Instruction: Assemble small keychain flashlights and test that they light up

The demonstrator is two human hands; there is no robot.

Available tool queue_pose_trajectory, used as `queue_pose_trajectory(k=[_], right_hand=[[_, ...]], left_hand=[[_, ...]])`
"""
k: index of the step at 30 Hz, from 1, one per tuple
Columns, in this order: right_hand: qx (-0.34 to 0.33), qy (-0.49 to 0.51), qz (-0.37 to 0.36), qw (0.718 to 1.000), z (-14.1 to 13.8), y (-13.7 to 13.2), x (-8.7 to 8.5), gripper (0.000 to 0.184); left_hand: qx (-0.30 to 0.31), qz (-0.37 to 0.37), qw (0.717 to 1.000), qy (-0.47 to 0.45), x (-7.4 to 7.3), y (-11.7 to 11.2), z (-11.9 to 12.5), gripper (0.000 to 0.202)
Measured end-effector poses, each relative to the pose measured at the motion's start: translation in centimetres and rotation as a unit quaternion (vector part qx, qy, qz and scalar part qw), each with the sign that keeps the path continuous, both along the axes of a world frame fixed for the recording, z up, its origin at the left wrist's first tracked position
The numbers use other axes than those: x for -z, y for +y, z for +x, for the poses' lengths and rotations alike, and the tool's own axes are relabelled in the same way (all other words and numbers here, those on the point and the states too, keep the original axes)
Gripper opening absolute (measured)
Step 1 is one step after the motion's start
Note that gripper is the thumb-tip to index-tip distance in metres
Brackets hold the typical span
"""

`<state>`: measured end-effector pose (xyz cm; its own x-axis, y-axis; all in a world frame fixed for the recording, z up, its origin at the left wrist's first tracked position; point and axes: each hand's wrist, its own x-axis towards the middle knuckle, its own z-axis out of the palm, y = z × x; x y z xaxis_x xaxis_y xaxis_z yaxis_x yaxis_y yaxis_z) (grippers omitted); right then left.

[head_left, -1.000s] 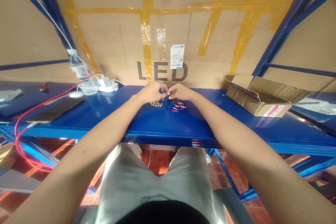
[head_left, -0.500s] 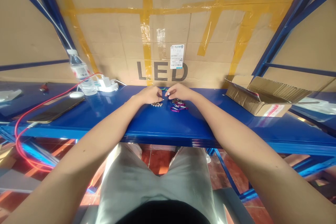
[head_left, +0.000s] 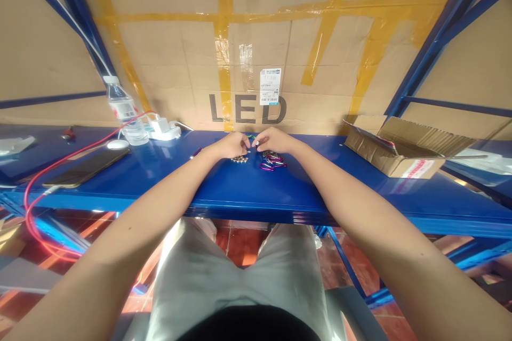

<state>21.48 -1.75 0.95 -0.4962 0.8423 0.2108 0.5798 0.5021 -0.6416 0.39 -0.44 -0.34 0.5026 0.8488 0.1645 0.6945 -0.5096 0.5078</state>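
Note:
My left hand is bent over the blue tabletop with its fingertips pinched together. Under it lies a small heap of gold-coloured metal pieces. Facing it, my right hand has curled fingers drawn together, and a tiny shiny spot shows at their tips. Whatever either pinch holds is too small to make out. Just below my right hand is a pile of purple and metallic carabiners. Something small and green lies behind the fingertips. A slim purple item sits beside my left wrist.
An open cardboard box stands to the right on the blue table. On the left are a water bottle, a power strip, and a phone with a red cable. A large taped carton rises behind.
Both hands stay nearly in place, with small finger movements. The left hand and forearm shift slightly right, and the purple item beside the left wrist is now visible.

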Motion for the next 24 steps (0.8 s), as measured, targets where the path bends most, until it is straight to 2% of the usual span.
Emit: queue_pose_trajectory(k=[9,14,19,24], right_hand=[[0.002,-0.01,0.004,1.0,0.01,-0.23,-0.19,0.022],[-0.002,-0.004,-0.005,1.0,-0.03,-0.32,-0.25,0.024],[-0.001,0.0,-0.005,1.0,-0.09,-0.18,-0.12,0.023],[-0.004,0.005,-0.006,1.0,-0.04,-0.05,-0.04,0.022]], left_hand=[[0.03,-0.003,0.999,-0.015,-0.46,-0.14,-0.48,0.027],[0.014,0.021,1.0,0.005,-0.74,-0.12,-0.82,0.021],[0.004,0.025,0.998,0.056,-0.34,-0.03,-0.73,0.017],[0.011,0.033,0.999,0.033,0.21,0.13,-0.49,0.015]])
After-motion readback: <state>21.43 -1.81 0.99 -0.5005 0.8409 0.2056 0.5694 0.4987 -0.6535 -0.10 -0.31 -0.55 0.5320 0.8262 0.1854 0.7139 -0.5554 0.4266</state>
